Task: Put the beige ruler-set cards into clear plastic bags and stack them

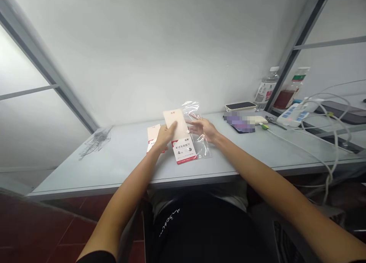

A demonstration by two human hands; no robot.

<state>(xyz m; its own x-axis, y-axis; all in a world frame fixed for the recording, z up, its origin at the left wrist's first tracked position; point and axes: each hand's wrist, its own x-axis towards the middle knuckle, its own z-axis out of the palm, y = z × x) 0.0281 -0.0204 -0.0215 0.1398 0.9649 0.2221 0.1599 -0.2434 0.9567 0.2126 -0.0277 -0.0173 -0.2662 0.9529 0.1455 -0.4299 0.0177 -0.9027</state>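
Note:
My left hand point(164, 137) pinches a cream card point(178, 129) with a red-edged printed label at its lower end, holding it tilted above the pale table point(120, 156). My right hand point(204, 129) grips a clear plastic sleeve point(197, 141) that lies beside and partly behind the card. A second card of the same kind point(153, 135) lies on the table just left of my left hand, partly hidden by it.
A crumpled pile of clear wrap point(95, 141) lies at the table's far left. To the right are a phone point(240, 106), two bottles point(267, 89), a white power strip point(293, 114) with white cables trailing over the edge, and a dark flat device point(343, 111).

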